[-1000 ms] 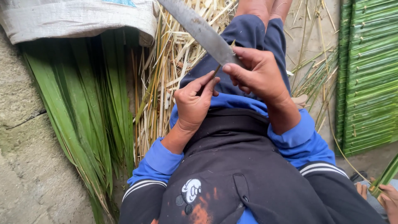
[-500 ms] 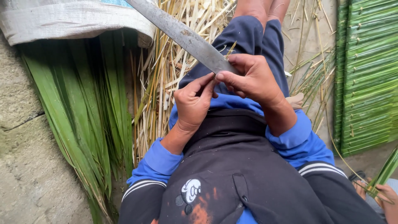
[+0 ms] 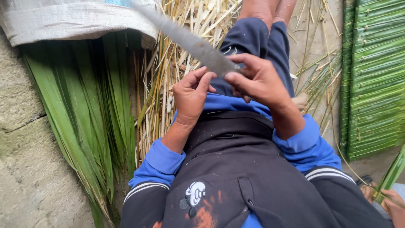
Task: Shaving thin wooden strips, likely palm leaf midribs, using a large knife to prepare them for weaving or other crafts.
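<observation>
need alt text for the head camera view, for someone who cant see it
Seen from above, a seated person's right hand grips a long grey knife over their lap, the left hand raised beside it. Green leaves and dry straw lie to the left, stacked green strips to the right.

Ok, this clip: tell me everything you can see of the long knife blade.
The knife blade is long, flat and dull grey, apparently metal, with a mottled, worn surface, blurred towards its far end. It slants from the upper left down to the right hand, whose fingers close over its near end, hiding any handle. The left hand has its fingertips right by that end; whether they touch the blade cannot be told. Behind it lie dry straw-coloured stalks.
</observation>
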